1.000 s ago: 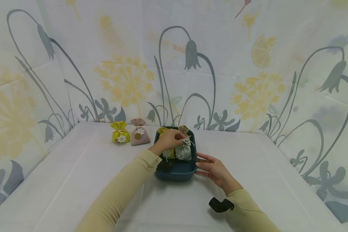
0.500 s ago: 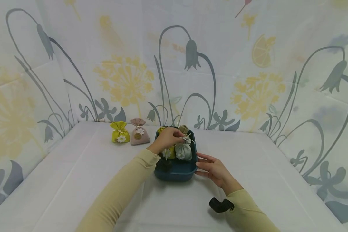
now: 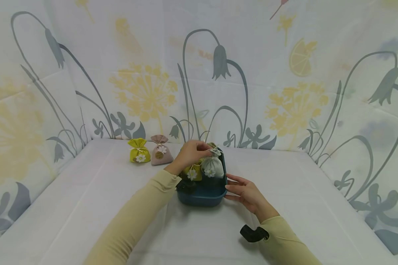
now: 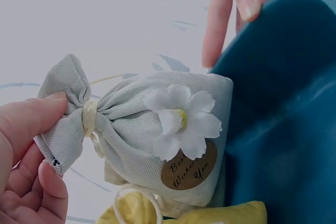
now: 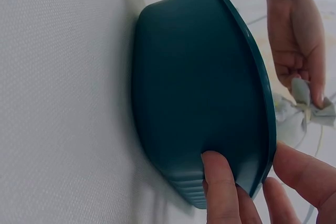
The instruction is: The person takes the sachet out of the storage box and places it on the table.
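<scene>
My left hand (image 3: 193,152) pinches the gathered neck of a pale grey-green cloth drawstring pouch (image 4: 131,124) between thumb and fingers. A white fabric flower and a brown oval label decorate its front. The pouch hangs at the right side of a dark blue plastic basin (image 3: 200,201), partly over its rim in the left wrist view. Inside the basin, a yellow pouch (image 3: 188,173) sits beside it, partly behind my left hand. My right hand (image 3: 248,195) rests extended fingers against the basin's outer right wall, thumb at the rim (image 5: 265,98).
On the white-covered table (image 3: 86,206), a yellow pouch (image 3: 139,152) and a dusty-pink pouch (image 3: 161,152) stand left of the basin. An olive pouch top (image 3: 213,145) shows behind the grey-green one. A flower-printed curtain (image 3: 199,73) closes off the back and sides.
The left hand has raised the grey-green pouch by its neck, slightly up and to the right, from lower in the basin. The right hand stays against the basin wall.
</scene>
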The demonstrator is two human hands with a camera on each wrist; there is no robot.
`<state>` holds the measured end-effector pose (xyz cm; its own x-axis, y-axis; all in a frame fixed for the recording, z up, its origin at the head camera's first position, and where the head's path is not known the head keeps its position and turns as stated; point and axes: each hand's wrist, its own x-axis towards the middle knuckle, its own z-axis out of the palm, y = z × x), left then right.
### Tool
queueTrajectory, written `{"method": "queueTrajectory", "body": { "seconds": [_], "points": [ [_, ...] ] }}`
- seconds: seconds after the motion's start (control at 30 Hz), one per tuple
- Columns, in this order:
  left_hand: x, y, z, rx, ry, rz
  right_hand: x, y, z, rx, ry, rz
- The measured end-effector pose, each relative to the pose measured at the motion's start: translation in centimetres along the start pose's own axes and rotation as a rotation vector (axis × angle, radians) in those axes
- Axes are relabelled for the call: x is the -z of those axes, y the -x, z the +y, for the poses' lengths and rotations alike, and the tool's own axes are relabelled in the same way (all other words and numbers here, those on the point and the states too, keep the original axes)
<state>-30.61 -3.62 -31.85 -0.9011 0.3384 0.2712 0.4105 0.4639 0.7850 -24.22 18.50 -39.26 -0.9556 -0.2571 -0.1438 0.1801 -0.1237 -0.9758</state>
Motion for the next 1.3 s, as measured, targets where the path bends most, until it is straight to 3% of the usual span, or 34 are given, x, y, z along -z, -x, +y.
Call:
{"method": "queueTrajectory", "body": {
  "seconds": [0.33, 0.73, 1.3],
  "points": [
    [1.1, 0.5, 1.4, -0.011, 0.061, 0.000, 0.0, -0.1, 0.1, -0.002, -0.009, -0.001],
    [2.9, 1.2, 2.4, -0.028, 0.068, 0.018, 0.0, -0.1, 0.1, -0.005, -0.001, -0.002],
    [6.3, 2.5, 1.9, -0.020, 0.100, 0.069, -0.1, -0.1, 0.1, -0.020, 0.002, 0.010]
  ]
}}
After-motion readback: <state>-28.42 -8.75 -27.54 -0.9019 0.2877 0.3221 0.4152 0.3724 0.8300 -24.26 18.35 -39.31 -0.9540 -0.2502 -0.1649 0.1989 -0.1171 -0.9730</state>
